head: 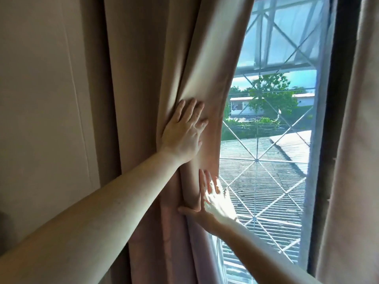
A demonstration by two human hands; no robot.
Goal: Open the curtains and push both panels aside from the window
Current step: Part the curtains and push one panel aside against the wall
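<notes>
The left curtain panel [155, 64] is beige and bunched into thick folds left of the window [272, 124]. My left hand [182, 132] lies flat on its folds, fingers spread, pressing the cloth. Lower down, my right hand [213, 201] rests with straight fingers against the panel's inner edge, thumb under a fold; bright sunlight falls on it. Neither hand closes around the fabric. The right curtain panel [352, 160] hangs at the far right edge, past the dark window frame [340, 99].
A white diamond-pattern grille [256, 160] covers the glass, with roofs and trees beyond it. A plain beige wall [41, 99] stands to the left of the curtain.
</notes>
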